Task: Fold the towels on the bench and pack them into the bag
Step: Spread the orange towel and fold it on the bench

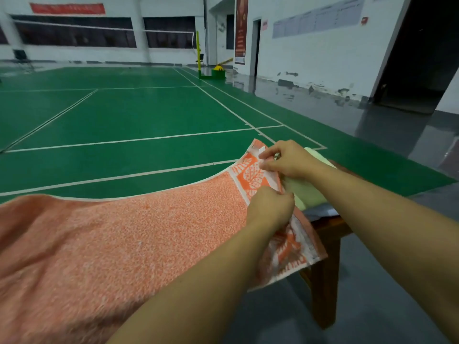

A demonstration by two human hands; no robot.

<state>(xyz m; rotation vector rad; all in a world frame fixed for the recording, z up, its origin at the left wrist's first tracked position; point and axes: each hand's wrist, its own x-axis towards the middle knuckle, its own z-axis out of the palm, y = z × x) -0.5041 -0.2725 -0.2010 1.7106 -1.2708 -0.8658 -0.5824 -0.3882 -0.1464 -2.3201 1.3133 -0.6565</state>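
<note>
Green court floor [124, 115] behind; wooden worktop [327, 229] at right. Both hands pinch the orange towel [149, 232] end hem: left hand [269, 207], right hand [288, 158]. Soft, limp, light; grip corners

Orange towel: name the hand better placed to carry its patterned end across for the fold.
Probably the right hand: it pinches the orange towel at its far corner, while the left hand grips mid-edge.
</note>
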